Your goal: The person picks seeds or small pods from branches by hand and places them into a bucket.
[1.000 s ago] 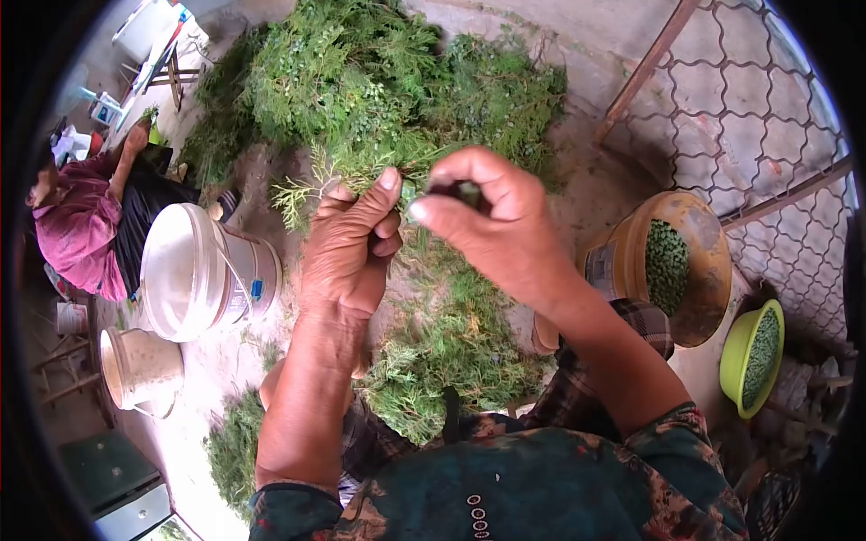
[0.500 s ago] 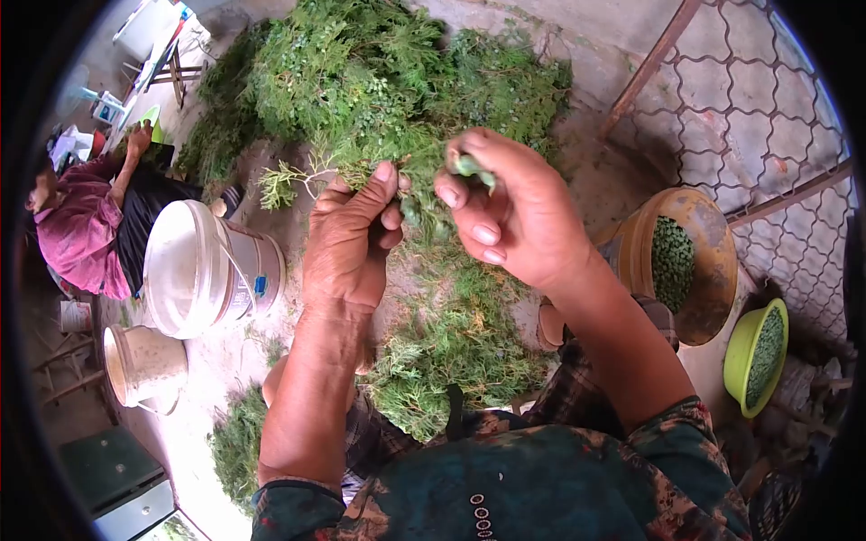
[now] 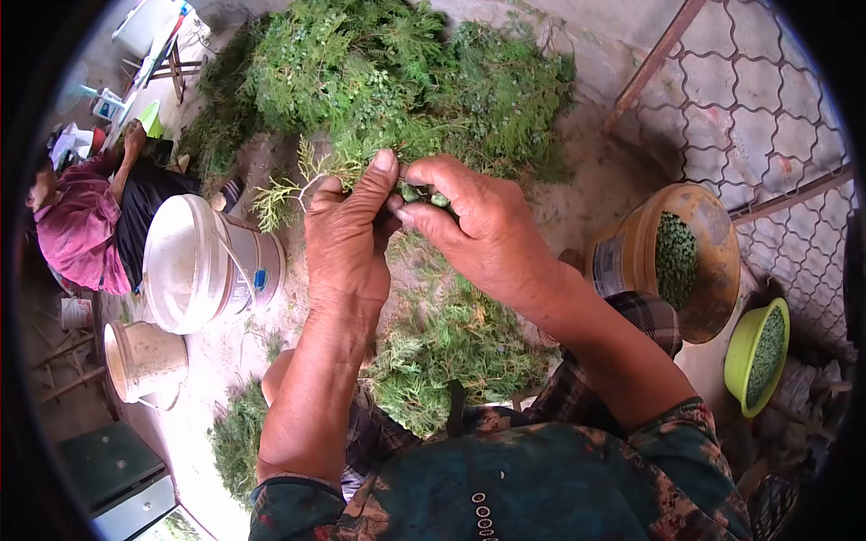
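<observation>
My left hand [image 3: 347,239] is closed around a conifer sprig [image 3: 287,191], whose leafy tip sticks out to the left past my fingers. Right beside it, my right hand [image 3: 478,221] has thumb and forefinger bent in against the sprig by my left thumb tip. Several small green cones [image 3: 413,193] show inside the curl of the right fingers. What exactly the right fingertips pinch is partly hidden. Beyond both hands lies a big heap of green conifer branches [image 3: 361,81], and a smaller pile of sprigs [image 3: 442,370] lies between my knees.
To the right, a yellowish bucket [image 3: 622,257] and a lime-green basin [image 3: 738,365] contain green cones. A wire mesh [image 3: 749,99] rises behind them. At left are a white bucket [image 3: 185,270], a smaller pail [image 3: 149,361] and another seated person [image 3: 86,225].
My right hand has come left and down to meet my left hand, its fingers closing at the sprig. The left hand has barely moved and keeps the sprig.
</observation>
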Tool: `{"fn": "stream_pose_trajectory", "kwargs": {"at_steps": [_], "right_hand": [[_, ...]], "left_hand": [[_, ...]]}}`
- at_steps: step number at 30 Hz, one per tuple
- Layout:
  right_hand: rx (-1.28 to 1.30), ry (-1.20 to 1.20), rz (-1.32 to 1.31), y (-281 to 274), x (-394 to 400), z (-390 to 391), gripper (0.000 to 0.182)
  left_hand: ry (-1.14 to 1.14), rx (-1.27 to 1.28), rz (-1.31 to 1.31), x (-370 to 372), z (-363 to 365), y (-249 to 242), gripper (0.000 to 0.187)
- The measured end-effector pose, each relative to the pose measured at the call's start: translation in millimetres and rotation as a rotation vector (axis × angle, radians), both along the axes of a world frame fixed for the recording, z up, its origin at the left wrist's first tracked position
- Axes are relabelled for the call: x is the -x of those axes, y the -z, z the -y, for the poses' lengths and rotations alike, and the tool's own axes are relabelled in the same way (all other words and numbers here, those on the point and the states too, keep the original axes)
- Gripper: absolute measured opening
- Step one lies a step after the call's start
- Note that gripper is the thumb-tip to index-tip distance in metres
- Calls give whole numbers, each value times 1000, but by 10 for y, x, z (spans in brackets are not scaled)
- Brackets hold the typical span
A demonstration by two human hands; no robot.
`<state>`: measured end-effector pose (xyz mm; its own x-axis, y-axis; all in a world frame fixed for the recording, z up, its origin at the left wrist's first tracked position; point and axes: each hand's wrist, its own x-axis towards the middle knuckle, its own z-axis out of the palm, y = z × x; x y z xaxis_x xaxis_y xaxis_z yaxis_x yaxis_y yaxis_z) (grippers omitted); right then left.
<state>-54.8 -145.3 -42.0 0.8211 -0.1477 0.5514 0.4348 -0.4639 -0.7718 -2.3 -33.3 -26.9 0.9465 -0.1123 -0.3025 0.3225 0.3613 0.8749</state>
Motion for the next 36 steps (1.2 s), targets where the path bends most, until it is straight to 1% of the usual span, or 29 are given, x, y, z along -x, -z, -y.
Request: {"fn": "stream_pose_trajectory", "kwargs": {"at_steps": [1,2,4,5,6,7,9,11,12,13,16,17,18,19,20,21,22,23,24,26,27,28,29,30,32,33,34,35,36], "right_hand": [[28,12,83,14,-26,-5,20],[26,10,83,14,-32,5,20],[-69,-44,-100,8,-16,56,24],[-69,-45,-101,-15,7,88,24],[-524,-271,-302,-66,34,124,21],[-979,-497,-500,-138,49,138,18],[-1045,-491,-467,-230,73,96,17],[-1351,-593,-503,-229,82,145,22],[-1418,-548,-525,-217,83,152,27],[-1417,-552,-524,-206,84,158,27],[-1152,-399,-602,-240,92,191,21],[-1143,-424,-613,-224,123,189,21],[-814,-240,-590,-183,135,147,20],[-491,-97,-522,-148,88,57,20],[-438,-70,-469,-118,72,-29,21],[-388,-34,-414,-84,74,-74,22],[-312,-14,-437,-40,60,-45,21],[-230,30,-462,-19,50,-26,20],[-218,1,-456,-45,51,-42,20],[-552,21,-636,-131,66,-45,18],[-546,15,-635,-118,52,-64,18],[-429,48,-512,-78,42,-89,17],[-314,83,-391,-53,39,-107,17],[-314,86,-393,-52,33,-124,17],[-2,144,-204,-58,21,-144,17],[-178,84,-338,-49,28,-123,21],[-415,-15,-430,-83,27,-118,20],[-655,-99,-507,-132,24,-119,19],[-780,-173,-491,-166,15,-109,18]], "left_hand": [[-1,-2,-1,-8,-19,5,26],[45,-19,38,-23,-49,13,25],[91,-36,78,-25,-73,32,25],[102,-58,147,-14,-77,44,25],[113,-80,217,-6,-81,54,25],[113,-80,216,-28,-94,61,25],[132,43,28,-103,-134,74,24],[129,66,10,-109,-143,59,23],[108,58,27,-93,-123,26,22],[87,52,43,-85,-108,-2,21],[95,14,74,-83,-103,-12,20],[100,-19,112,-78,-124,-8,21],[158,-235,148,-93,-160,14,25],[86,-391,161,-31,-133,-18,32],[92,-377,211,-41,-144,66,36],[56,-347,238,-7,-118,50,33],[89,-338,307,-1,-114,-5,32],[110,-70,234,3,-86,11,27],[89,124,275,-16,-36,45,22],[41,108,319,-43,2,109,20],[21,85,357,-47,-6,125,18],[9,-120,479,-47,-32,156,17],[9,-120,479,-51,-43,177,17],[12,-154,490,-53,-53,184,17],[13,-247,453,-24,-82,100,18],[18,-304,406,-10,-116,7,19],[-8,-316,420,-80,-102,189,21],[-11,-403,419,-77,-125,161,22],[42,-212,247,-57,-159,44,18]]}}
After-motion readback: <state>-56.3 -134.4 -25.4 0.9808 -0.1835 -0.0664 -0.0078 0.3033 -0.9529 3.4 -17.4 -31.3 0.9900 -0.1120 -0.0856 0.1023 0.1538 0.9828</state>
